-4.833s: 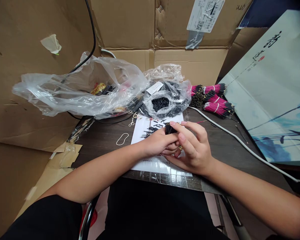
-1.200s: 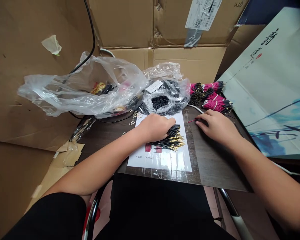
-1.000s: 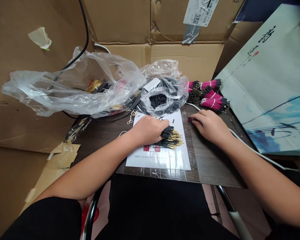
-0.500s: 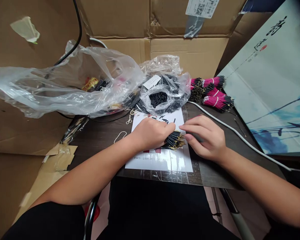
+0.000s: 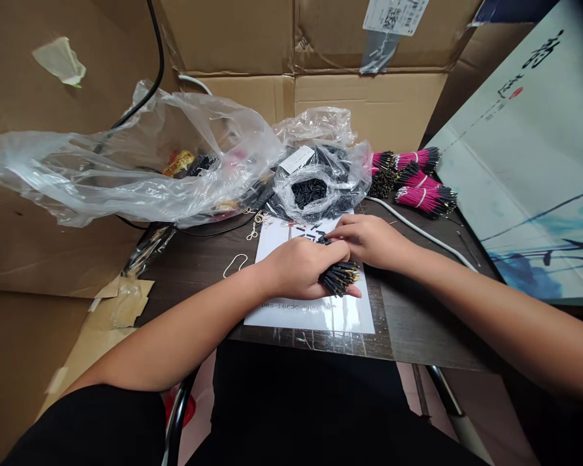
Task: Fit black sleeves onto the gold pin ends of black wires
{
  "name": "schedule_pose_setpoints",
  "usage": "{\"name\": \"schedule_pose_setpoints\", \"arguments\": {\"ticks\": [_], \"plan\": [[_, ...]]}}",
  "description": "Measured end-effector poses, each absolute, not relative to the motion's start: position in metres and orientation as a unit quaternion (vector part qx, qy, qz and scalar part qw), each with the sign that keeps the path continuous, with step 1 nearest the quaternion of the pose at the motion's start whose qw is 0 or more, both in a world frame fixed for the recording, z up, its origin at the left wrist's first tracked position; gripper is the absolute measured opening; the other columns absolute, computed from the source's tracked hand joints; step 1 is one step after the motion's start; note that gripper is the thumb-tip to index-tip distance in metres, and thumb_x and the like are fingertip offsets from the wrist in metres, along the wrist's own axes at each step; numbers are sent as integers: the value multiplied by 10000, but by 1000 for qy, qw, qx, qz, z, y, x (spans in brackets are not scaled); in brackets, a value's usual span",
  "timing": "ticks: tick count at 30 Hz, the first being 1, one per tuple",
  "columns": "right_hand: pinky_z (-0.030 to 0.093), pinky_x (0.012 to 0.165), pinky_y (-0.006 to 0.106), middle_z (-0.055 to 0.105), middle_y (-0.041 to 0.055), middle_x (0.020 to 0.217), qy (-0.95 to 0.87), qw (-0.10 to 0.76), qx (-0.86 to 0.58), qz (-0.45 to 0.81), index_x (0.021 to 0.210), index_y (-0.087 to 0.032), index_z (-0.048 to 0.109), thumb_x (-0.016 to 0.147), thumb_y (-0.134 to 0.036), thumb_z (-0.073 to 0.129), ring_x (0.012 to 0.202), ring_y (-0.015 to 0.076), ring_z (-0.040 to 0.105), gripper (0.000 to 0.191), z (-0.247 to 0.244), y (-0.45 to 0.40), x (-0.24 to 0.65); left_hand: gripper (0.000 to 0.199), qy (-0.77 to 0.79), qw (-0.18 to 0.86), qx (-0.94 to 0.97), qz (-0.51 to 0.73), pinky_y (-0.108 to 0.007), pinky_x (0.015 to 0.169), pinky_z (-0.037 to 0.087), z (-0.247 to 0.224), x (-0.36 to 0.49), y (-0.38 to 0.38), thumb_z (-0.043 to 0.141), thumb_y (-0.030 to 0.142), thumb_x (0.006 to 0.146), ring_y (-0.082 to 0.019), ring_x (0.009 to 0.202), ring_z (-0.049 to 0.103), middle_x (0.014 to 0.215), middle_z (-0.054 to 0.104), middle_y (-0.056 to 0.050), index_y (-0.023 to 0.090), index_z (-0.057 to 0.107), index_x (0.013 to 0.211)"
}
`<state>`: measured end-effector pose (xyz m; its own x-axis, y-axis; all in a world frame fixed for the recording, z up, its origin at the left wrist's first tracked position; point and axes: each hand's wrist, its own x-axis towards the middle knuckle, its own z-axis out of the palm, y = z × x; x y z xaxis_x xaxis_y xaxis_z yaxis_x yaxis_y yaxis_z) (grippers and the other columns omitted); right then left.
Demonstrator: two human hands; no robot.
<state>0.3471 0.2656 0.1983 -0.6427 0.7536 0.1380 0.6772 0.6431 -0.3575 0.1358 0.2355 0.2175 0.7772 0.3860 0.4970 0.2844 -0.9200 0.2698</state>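
My left hand (image 5: 301, 266) is wrapped round a bundle of black-sleeved wires (image 5: 339, 277) with gold-coloured tips, which point to the right. Just behind the bundle, my right hand (image 5: 362, 238) has its fingers pressed together beside the left thumb; what they hold, if anything, is too small to name. Both hands are over a white printed sheet (image 5: 272, 317). Several small black tubes (image 5: 311, 237) lie loose on it. Behind the sheet is an open clear bag (image 5: 340, 206) full of black tubes.
Bundles of pink wires (image 5: 420, 195) lie at the back right beside a white cable (image 5: 418, 230). A large clear plastic bag (image 5: 140, 188) spreads across the back left. A pale rubber band (image 5: 235, 264) rests left of the sheet. Cardboard (image 5: 369, 107) stands behind.
My right hand has moved left and come up to the bundle, its fingers now drawn together. My left hand still grips the bundle, which has turned slightly.
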Motion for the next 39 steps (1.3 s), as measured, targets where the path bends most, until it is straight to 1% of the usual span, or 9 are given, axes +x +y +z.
{"name": "schedule_pose_setpoints", "arguments": {"ticks": [6, 13, 15, 20, 22, 24, 29, 34, 39], "plan": [[374, 692, 240, 631, 31, 840, -897, 109, -402, 151, 843, -176, 648, 874, -243, 520, 754, 113, 549, 147, 199, 285, 333, 460, 171, 105, 938, 284, -229, 525, 384, 214, 134, 241, 530, 618, 851, -120, 570, 595, 628, 614, 10, 166, 591, 794], [347, 656, 256, 569, 52, 873, -887, 105, -432, 124, 804, -158, 547, 872, -218, 482, 758, 130, 505, 112, 200, 279, 329, 426, 177, 193, 920, 290, -218, 546, 404, 214, 133, 241, 488, 582, 893, -113, 582, 593, 669, 633, 2, 169, 578, 846], [362, 678, 260, 562, 50, 875, -881, 128, -440, 117, 825, -160, 531, 885, -217, 469, 788, 136, 509, 103, 205, 272, 331, 404, 179, 211, 913, 299, -215, 546, 407, 214, 133, 240, 506, 572, 888, -109, 573, 589, 685, 637, 5, 173, 567, 892], [400, 713, 266, 543, 35, 844, -858, 262, -431, 94, 874, -172, 501, 911, -194, 447, 782, 124, 490, 69, 216, 236, 343, 301, 207, 240, 890, 327, -199, 548, 408, 214, 133, 236, 581, 463, 875, -95, 578, 596, 693, 629, 14, 181, 518, 956], [415, 725, 270, 540, 36, 839, -858, 294, -413, 82, 888, -174, 498, 896, -151, 463, 783, 123, 490, 42, 217, 217, 347, 291, 219, 234, 885, 338, -201, 548, 406, 212, 133, 235, 588, 435, 872, -92, 564, 585, 669, 612, 22, 179, 503, 982], [438, 754, 282, 554, 45, 857, -859, 320, -395, 55, 911, -175, 502, 866, -112, 500, 805, 130, 500, 78, 215, 201, 349, 278, 221, 216, 892, 329, -204, 554, 406, 211, 134, 234, 577, 420, 875, -94, 565, 581, 669, 611, 24, 183, 508, 1003], [479, 744, 313, 606, 76, 905, -868, 337, -364, -32, 980, -177, 534, 820, -89, 540, 823, 161, 535, 182, 206, 186, 346, 162, 213, 205, 915, 274, -204, 548, 388, 211, 134, 233, 516, 324, 876, -96, 589, 579, 729, 637, 18, 198, 544, 975], [514, 760, 317, 630, 71, 931, -857, 373, -356, -10, 1025, -195, 557, 818, -134, 584, 849, 160, 582, 217, 205, 187, 347, 125, 223, 273, 892, 284, -208, 591, 408, 214, 137, 232, 542, 270, 844, -104, 648, 575, 785, 645, -5, 186, 542, 935], [531, 752, 307, 655, 56, 937, -852, 390, -348, -29, 1028, -207, 586, 780, -137, 654, 832, 151, 606, 267, 204, 186, 351, 97, 246, 331, 866, 282, -207, 616, 416, 215, 143, 227, 534, 256, 871, -92, 633, 527, 753, 609, 3, 173, 540, 920]]}}
